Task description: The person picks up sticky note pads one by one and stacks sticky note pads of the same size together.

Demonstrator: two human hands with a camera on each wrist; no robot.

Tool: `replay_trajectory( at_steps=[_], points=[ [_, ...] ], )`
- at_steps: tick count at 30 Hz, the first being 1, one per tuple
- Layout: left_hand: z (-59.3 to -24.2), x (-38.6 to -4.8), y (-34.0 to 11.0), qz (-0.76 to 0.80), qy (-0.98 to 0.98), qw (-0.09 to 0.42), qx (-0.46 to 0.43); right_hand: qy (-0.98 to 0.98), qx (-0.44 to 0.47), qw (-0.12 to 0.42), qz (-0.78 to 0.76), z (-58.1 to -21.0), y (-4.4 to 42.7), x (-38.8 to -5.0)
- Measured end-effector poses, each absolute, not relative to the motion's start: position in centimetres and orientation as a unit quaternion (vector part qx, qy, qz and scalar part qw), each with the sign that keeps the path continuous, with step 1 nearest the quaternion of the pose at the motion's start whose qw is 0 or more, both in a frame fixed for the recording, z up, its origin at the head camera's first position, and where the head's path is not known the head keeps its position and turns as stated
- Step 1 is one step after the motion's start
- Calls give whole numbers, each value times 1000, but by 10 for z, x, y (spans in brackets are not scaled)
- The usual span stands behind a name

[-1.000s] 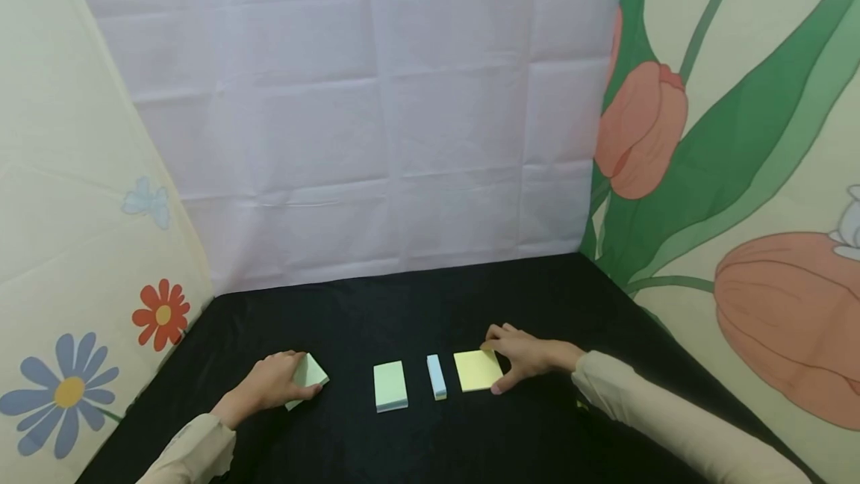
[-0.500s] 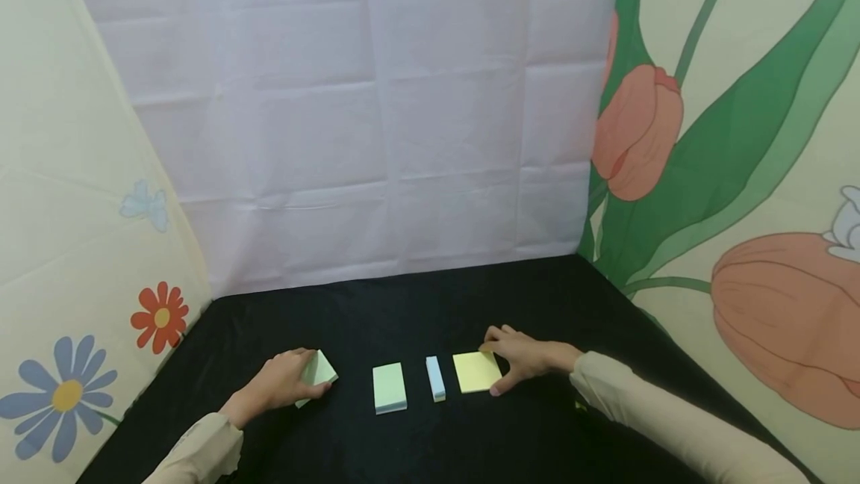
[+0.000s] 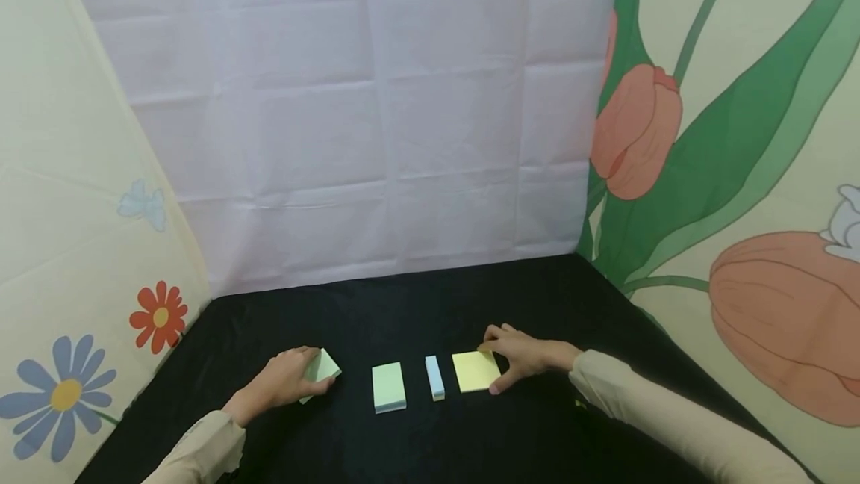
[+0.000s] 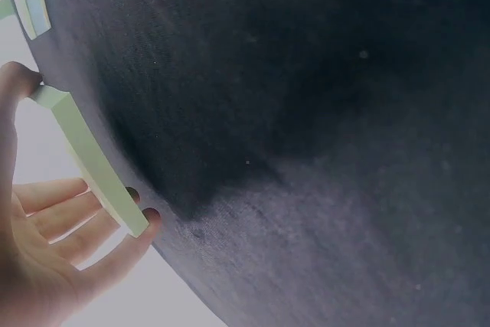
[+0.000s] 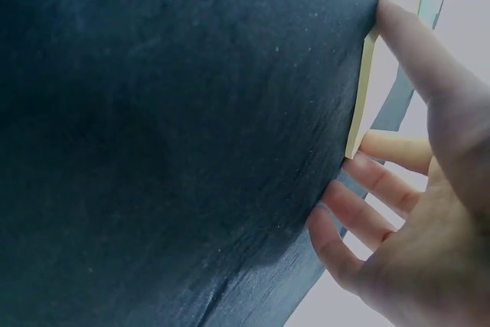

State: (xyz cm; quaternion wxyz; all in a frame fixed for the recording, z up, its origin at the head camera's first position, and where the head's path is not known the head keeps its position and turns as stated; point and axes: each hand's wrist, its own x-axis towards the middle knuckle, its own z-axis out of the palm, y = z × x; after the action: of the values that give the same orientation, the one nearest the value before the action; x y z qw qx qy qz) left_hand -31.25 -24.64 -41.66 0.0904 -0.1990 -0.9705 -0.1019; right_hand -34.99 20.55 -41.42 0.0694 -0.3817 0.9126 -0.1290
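On the left of the head view, my left hand (image 3: 278,381) grips a light green sticky note pad (image 3: 325,366) that lies turned at an angle. The left wrist view shows this pad (image 4: 96,162) edge-on, held between the thumb and the fingers. My right hand (image 3: 522,357) pinches a square yellow sticky note pad (image 3: 474,371), thumb at the near right corner and fingertips at the far edge. That pad looks flat on the cloth; part of its right side is covered by the hand. Between the hands lie a green-topped pad with a bluish lower layer (image 3: 389,385) and a narrow light blue stack (image 3: 434,376).
A black cloth (image 3: 403,447) covers the table. Behind it hangs a creased white sheet (image 3: 302,133). Flower-printed curtains (image 3: 773,170) stand at both sides. A small yellow thing (image 3: 581,403), too dark to make out, shows beneath the right sleeve.
My left hand has slid to the right with the green pad, closer to the middle pad. The right hand and the yellow pad stay where they were.
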Motion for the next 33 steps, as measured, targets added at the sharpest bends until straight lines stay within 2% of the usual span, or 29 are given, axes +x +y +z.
replay_trajectory(
  at_steps=[10, 17, 25, 28, 31, 33],
  points=[
    [-414, -315, -243, -106, -969, 91, -203, 913, -378, 75, -132, -415, 207, -351],
    [-414, -319, -235, -110, -964, 99, -222, 889, -418, 93, -163, -417, 217, -357],
    [-416, -323, -228, -104, -964, 94, -225, 880, -437, 67, -172, -461, 234, -398],
    [-415, -323, -227, -103, -964, 94, -228, 877, -442, 65, -176, -466, 234, -405],
    [-413, -322, -227, -104, -963, 93, -230, 872, -452, 56, -181, -467, 233, -404],
    [-412, -322, -227, -103, -963, 91, -232, 876, -443, 66, -180, -453, 227, -391]
  ],
)
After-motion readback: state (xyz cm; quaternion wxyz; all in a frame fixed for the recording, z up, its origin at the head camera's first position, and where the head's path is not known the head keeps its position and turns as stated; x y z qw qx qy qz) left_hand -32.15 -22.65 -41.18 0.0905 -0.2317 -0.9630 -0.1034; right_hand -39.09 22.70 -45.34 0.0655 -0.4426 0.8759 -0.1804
